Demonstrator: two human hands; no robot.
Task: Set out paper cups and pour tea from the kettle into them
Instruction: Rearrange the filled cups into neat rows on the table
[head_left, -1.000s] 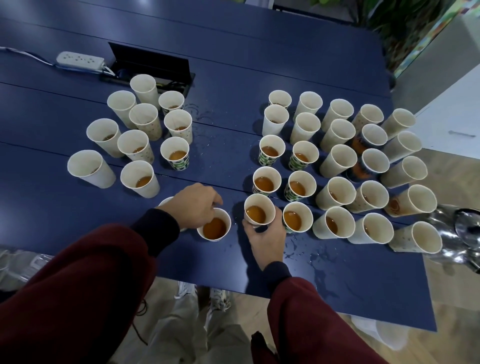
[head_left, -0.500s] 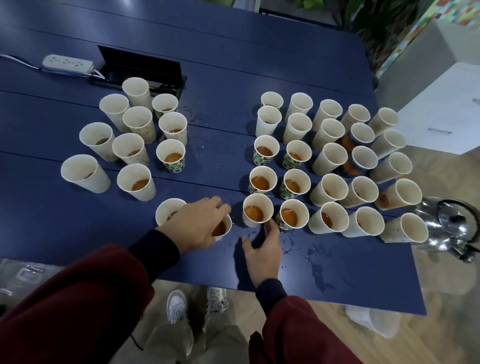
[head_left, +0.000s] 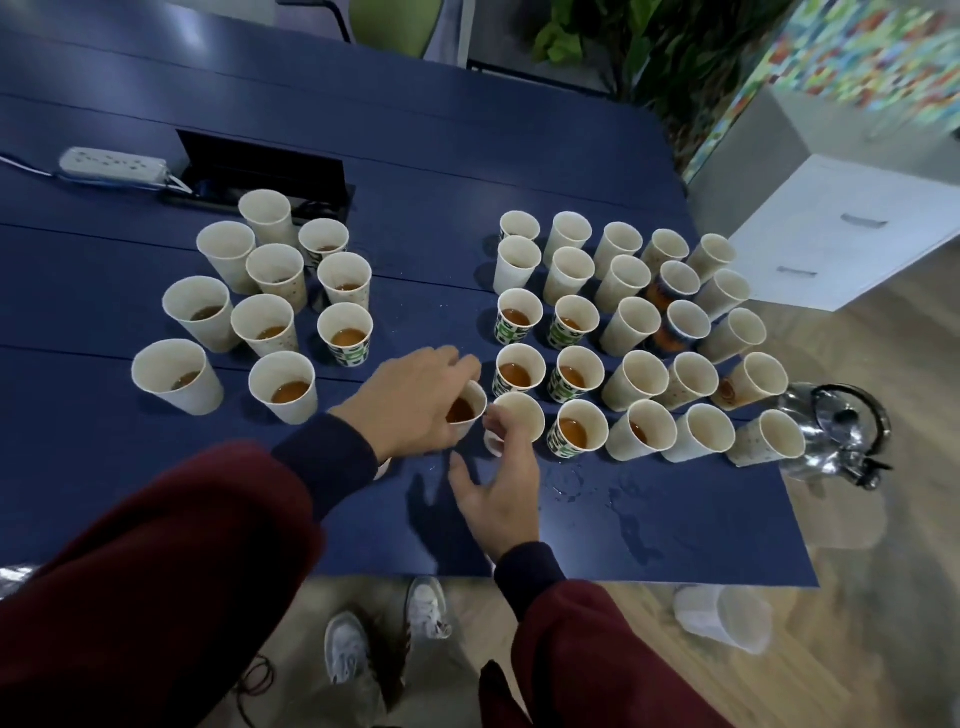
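Observation:
Paper cups stand in two clusters on the dark blue table: a left cluster and a larger right cluster; many hold brown tea. My left hand grips from above the rim of a tea-filled cup between the clusters. My right hand lies beside it, fingertips touching the near side of the front-left cup of the right cluster, thumb spread apart. A shiny steel kettle sits at the table's right end, just past the last cups.
Spilled drops wet the table in front of the right cluster. A white power strip and an open cable box lie at the back left. A white drawer cabinet stands to the right. Plastic cups lie on the floor.
My left hand slid its tea cup rightwards, close to the right cluster. My right hand let go of the front-left cup, drew back, and now touches it with its fingertips.

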